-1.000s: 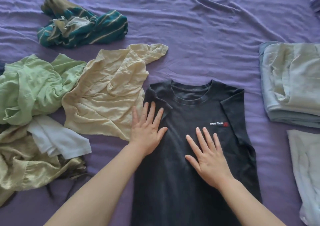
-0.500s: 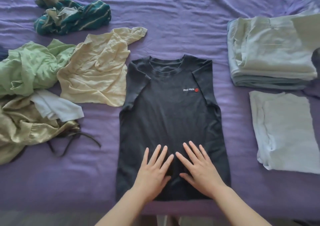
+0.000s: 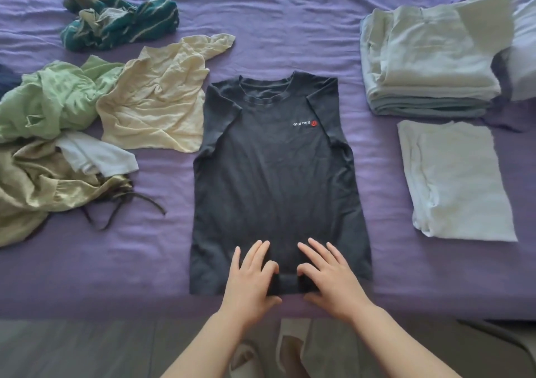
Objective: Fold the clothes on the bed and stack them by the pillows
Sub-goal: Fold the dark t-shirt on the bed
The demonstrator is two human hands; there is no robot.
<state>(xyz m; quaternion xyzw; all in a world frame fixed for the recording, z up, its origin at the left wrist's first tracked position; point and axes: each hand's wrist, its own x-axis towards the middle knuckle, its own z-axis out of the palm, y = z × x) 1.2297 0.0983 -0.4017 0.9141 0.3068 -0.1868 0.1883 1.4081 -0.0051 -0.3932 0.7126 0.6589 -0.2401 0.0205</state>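
Observation:
A dark grey T-shirt [image 3: 275,174] with a small red-and-white chest logo lies flat and face up on the purple bed [image 3: 290,29], its sleeves folded inward. My left hand [image 3: 249,279] and my right hand [image 3: 330,279] sit side by side at the middle of its bottom hem. On each hand the fingers rest on top and the thumb is at the hem's edge, pinching the fabric. A folded stack of pale clothes [image 3: 429,67] sits at the right, with one folded white garment [image 3: 455,180] in front of it.
Unfolded clothes lie at the left: a cream shirt [image 3: 156,102], a light green garment [image 3: 52,96], a teal striped one [image 3: 121,27], an olive piece with strings [image 3: 34,186] and a white piece [image 3: 92,154]. The bed's front edge and the floor with slippers [image 3: 246,357] are below.
Both hands slid down the dark T-shirt from the chest to the bottom hem and now curl onto its edge. My view pulled back, bringing the bed's edge and the floor into sight.

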